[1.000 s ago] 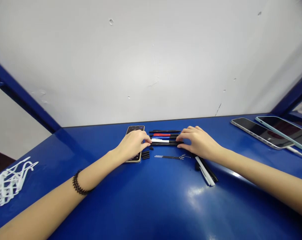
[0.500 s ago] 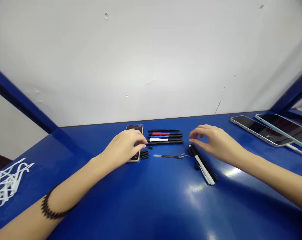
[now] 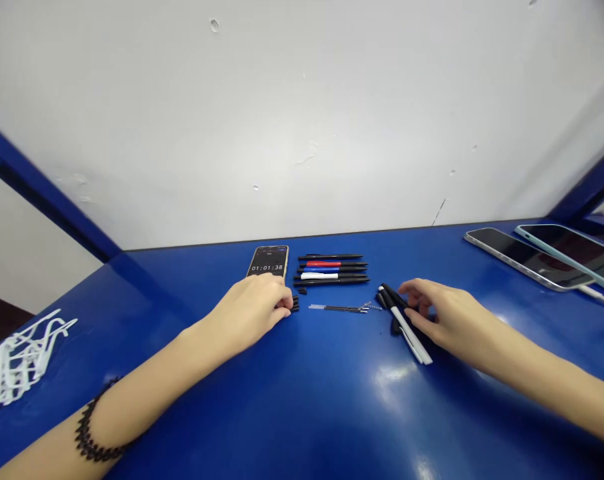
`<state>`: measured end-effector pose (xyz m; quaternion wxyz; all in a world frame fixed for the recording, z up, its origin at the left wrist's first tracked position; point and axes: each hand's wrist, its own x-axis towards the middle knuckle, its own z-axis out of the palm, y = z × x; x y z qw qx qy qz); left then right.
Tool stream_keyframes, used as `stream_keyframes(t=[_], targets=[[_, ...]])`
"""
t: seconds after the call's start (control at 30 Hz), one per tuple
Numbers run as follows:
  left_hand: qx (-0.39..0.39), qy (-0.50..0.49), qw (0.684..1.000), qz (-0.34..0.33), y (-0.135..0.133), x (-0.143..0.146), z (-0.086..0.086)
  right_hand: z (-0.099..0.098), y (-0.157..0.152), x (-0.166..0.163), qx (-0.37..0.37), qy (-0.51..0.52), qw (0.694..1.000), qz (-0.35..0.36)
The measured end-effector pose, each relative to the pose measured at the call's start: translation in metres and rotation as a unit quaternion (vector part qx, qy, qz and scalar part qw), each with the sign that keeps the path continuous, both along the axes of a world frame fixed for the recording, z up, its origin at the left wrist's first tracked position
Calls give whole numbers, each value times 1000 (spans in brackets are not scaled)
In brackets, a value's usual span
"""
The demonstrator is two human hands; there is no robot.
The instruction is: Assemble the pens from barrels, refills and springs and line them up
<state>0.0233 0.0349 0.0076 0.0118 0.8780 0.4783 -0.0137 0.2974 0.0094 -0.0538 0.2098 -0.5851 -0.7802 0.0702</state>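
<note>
A row of assembled pens (image 3: 332,269) in black, red, blue and white lies near the wall. In front of it lie thin ink refills with small springs (image 3: 343,308). My left hand (image 3: 252,310) rests on the blue table, fingertips touching small black pen tips (image 3: 295,304). My right hand (image 3: 442,319) lies over a loose bunch of black and white pen barrels (image 3: 407,325), fingers touching them. A phone showing a timer (image 3: 267,261) lies just beyond my left hand.
Two more phones (image 3: 547,253) lie at the far right, one with a cable. A heap of white plastic pieces (image 3: 17,363) sits at the left edge. A white wall rises behind the blue table (image 3: 302,400).
Both hands left the row of pens. My left hand pulled back off the phone to the black tips; my right hand moved right and down onto the loose barrels.
</note>
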Motion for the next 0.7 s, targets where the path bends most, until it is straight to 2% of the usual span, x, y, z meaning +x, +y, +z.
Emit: stream_keyframes(t=[0.23, 0.33, 0.43, 0.5, 0.6, 0.7], targets=[[3, 15, 1000, -16, 0, 0, -8, 2, 1, 1, 11, -53, 998, 6], [-5, 29, 999, -20, -1, 1, -8, 8, 3, 3, 22, -23, 999, -24], [-16, 28, 999, -24, -5, 1, -3, 16, 3, 4, 40, 54, 996, -54], [-23, -14, 999, -33, -7, 0, 1, 23, 0, 1, 20, 138, 989, -57], [-55, -137, 987, -56, -11, 2, 9, 31, -9, -9, -81, 270, 959, -20], [-123, -271, 954, -14, -17, 10, 15, 33, -21, -24, -159, 352, 921, 51]])
